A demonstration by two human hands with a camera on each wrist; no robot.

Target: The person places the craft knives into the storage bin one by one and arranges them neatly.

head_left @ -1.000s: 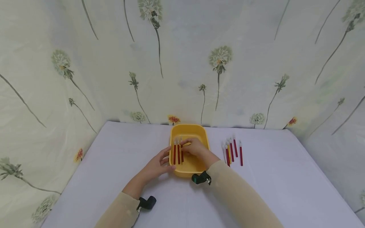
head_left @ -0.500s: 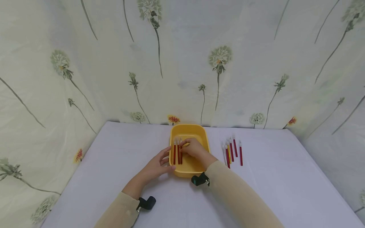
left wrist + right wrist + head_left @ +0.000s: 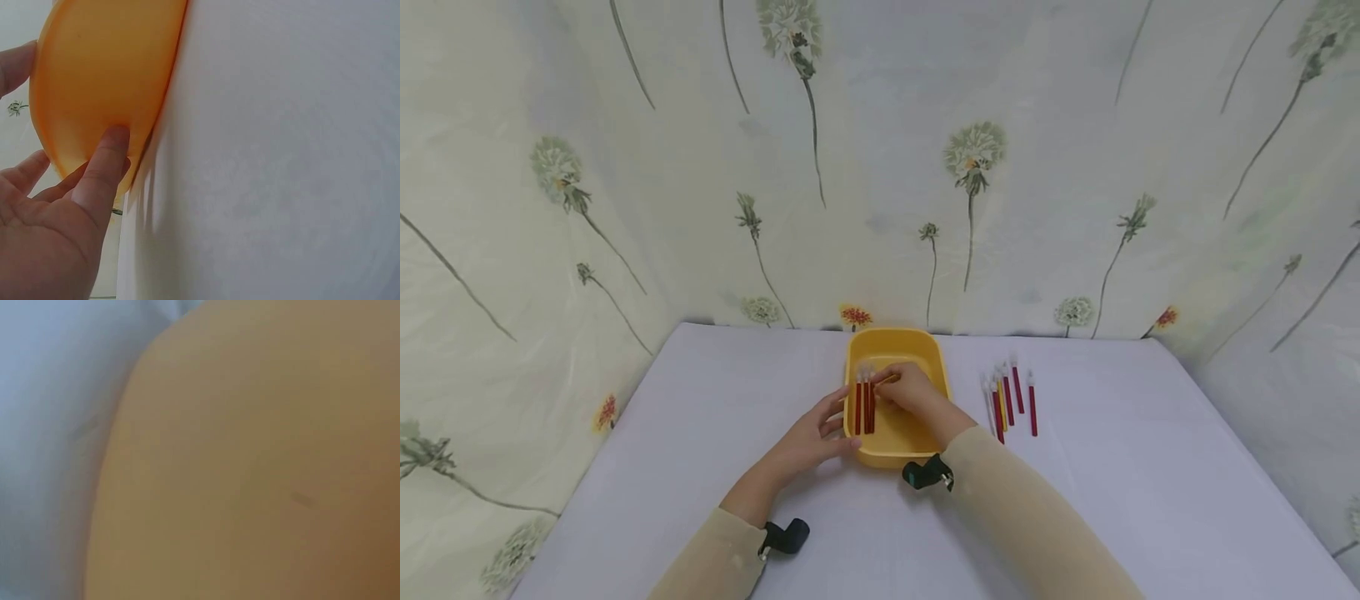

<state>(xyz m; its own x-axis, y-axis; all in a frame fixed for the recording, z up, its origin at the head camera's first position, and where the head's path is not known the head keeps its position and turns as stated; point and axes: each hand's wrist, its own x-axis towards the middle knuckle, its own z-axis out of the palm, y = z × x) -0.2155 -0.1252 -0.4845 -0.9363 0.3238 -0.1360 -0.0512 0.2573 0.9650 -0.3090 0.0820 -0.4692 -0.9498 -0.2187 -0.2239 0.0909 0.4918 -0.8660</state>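
Along the left inside of the yellow tray point(image 3: 886, 459), three red pens point(image 3: 866, 410) lie side by side. I see the right hand point(image 3: 912, 389), fingers bent, seemingly pinching the rightmost pen point(image 3: 872, 414); the left hand point(image 3: 805, 435), fingers loosely spread, touches the tray's outside. Crowding leftward, I could ride that pen over its neighbour; too little bracing might let the tray slide.

Pen point(image 3: 872, 415) seemingly part-hidden by right grip point(image 3: 913, 389).
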